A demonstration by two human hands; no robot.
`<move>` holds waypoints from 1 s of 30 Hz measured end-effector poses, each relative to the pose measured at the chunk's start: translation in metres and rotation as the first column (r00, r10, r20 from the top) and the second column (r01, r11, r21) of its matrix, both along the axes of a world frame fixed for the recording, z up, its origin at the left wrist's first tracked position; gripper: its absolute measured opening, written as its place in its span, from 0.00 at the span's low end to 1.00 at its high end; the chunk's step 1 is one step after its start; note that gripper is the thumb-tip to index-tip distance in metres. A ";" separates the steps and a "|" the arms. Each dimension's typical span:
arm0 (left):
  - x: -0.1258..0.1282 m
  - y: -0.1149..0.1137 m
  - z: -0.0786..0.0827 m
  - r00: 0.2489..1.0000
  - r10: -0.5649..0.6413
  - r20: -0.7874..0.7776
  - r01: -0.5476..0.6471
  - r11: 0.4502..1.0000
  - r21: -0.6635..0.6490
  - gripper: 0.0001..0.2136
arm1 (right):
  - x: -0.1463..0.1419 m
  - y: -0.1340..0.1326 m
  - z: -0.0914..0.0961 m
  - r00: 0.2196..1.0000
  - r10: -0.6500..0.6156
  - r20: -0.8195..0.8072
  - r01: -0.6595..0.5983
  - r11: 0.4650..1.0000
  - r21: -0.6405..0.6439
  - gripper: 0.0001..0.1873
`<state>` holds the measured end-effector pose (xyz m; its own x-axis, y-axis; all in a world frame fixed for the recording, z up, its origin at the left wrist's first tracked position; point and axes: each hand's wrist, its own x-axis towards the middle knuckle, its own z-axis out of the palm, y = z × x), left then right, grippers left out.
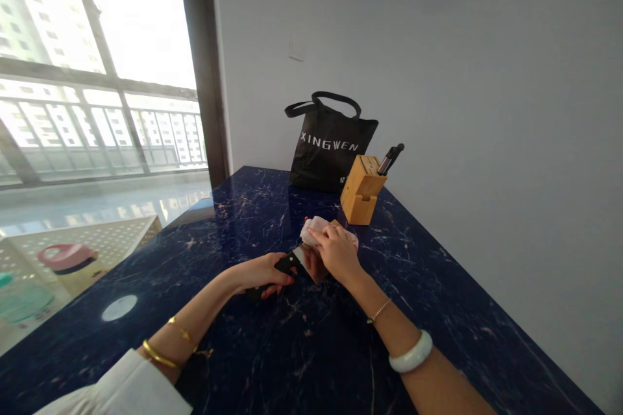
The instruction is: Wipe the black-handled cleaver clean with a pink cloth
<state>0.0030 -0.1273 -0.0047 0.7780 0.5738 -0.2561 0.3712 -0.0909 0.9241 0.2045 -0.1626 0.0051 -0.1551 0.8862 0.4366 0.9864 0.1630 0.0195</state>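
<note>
My left hand is closed around the black handle of a cleaver, whose broad shiny blade points away to the right just above the table. A pale pink and white cloth lies bunched along the far side of the blade. My right hand is pressed over this cloth, fingers bent onto it, and hides part of the blade. Beyond the hands a wooden knife block stands on the table, with black-handled tools sticking out of its top.
A black tote bag with white lettering stands upright behind the knife block, near the grey wall. The dark blue marbled table narrows toward the back. On the left are a white perforated basket, a pink-lidded bottle and a window.
</note>
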 end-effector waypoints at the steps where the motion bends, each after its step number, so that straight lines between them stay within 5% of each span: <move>1: 0.000 0.000 0.000 1.000 -0.007 -0.003 0.007 1.000 0.000 0.15 | 0.008 0.003 -0.001 0.999 -0.045 -0.007 0.045 0.999 -0.002 0.20; 7: 0.001 0.001 0.000 0.995 -0.089 -0.047 0.089 0.996 -0.001 0.14 | 0.056 0.011 -0.005 0.957 -0.289 0.010 0.289 0.957 -0.010 0.20; 11: 0.000 0.001 0.000 0.996 -0.070 -0.052 0.070 0.998 -0.006 0.13 | 0.064 0.011 -0.010 0.938 -0.340 0.058 0.340 0.940 0.021 0.20; 21: -0.003 -0.003 -0.002 1.000 -0.016 -0.012 0.016 1.000 0.007 0.14 | 0.029 -0.007 -0.001 0.996 -0.083 0.033 0.084 0.996 -0.024 0.21; 30: 0.001 -0.005 -0.004 0.996 0.090 0.017 -0.090 0.996 -0.003 0.15 | -0.028 -0.023 0.002 0.986 0.160 0.041 -0.159 0.987 -0.031 0.22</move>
<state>0.0039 -0.1321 -0.0082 0.7273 0.6414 -0.2443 0.3618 -0.0559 0.9306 0.1760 -0.1852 0.0076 -0.3138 0.8601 0.4023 0.9460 0.3196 0.0545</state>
